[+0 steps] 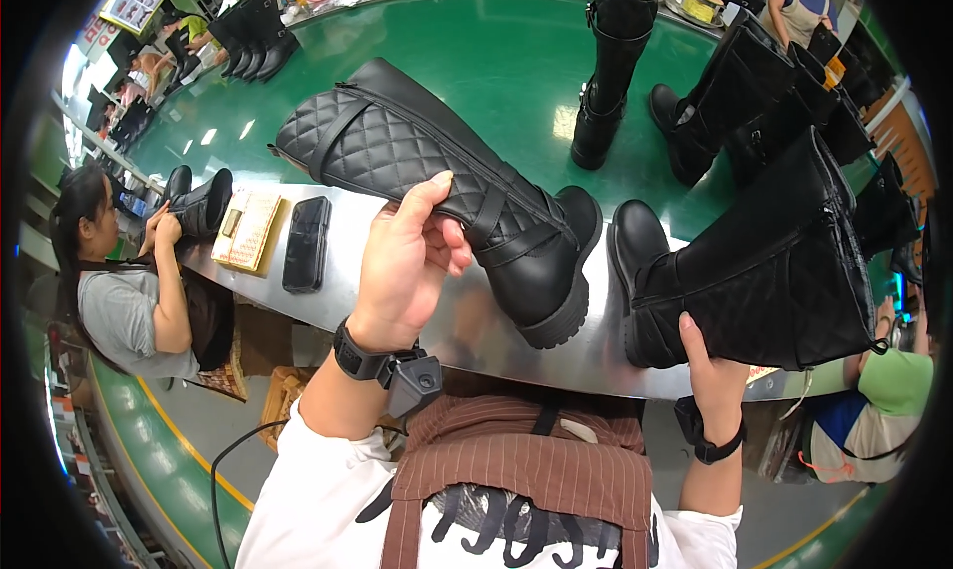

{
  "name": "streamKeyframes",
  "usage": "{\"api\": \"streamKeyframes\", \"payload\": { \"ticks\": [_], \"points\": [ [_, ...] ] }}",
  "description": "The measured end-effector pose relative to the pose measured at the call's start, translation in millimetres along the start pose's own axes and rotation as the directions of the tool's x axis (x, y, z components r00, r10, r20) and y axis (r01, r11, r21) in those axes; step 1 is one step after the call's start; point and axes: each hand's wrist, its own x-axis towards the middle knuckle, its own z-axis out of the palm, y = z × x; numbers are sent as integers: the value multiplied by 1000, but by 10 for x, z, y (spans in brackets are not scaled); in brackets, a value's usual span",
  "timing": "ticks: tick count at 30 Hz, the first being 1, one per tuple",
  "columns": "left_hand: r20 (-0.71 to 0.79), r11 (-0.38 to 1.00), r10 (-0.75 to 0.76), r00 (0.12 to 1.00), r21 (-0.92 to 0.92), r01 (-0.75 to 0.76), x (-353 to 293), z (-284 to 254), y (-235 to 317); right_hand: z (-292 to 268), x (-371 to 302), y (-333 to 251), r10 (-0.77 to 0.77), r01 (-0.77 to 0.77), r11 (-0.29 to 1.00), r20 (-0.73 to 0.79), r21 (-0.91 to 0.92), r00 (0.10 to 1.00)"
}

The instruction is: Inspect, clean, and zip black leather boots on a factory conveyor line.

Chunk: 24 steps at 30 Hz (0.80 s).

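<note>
From the head camera, most of my right hand (713,370) is hidden behind the heel end of the second black boot (754,261); only the thumb and the wrist with its dark band show, the thumb pressed flat on the quilted shaft, so I cannot tell how the fingers behind are set. My left hand (407,261) is clearer: thumb raised along the quilted boot (437,177), fingers curled under its shaft near the ankle strap, gripping it. That boot lies tilted on its side, its chunky ridged sole at the edge of the shiny metal tabletop (338,271), its top reaching over the green belt (496,63). The leather is matte, diamond-stitched, crossed by smooth straps. The right boot stands with its toe toward the other boot, sole down at the tabletop's rim.

A dark phone (306,243) and a pale woven wallet (246,229) lie flat to the left. Upright boots further back are cut off at the picture's rim.
</note>
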Motion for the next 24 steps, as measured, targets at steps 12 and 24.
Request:
{"api": "streamKeyframes", "payload": {
  "ticks": [12, 24],
  "points": [
    [72, 993, 89, 993, 76, -94, -177, 95, -105, -21, -49, 134, 29, -29, 1000, -51, 12, 998],
    [85, 981, 151, 985, 107, -160, -250, 105, -181, 32, -41, 195, -44, 49, 998, -110, 42, 993]
  ]
}}
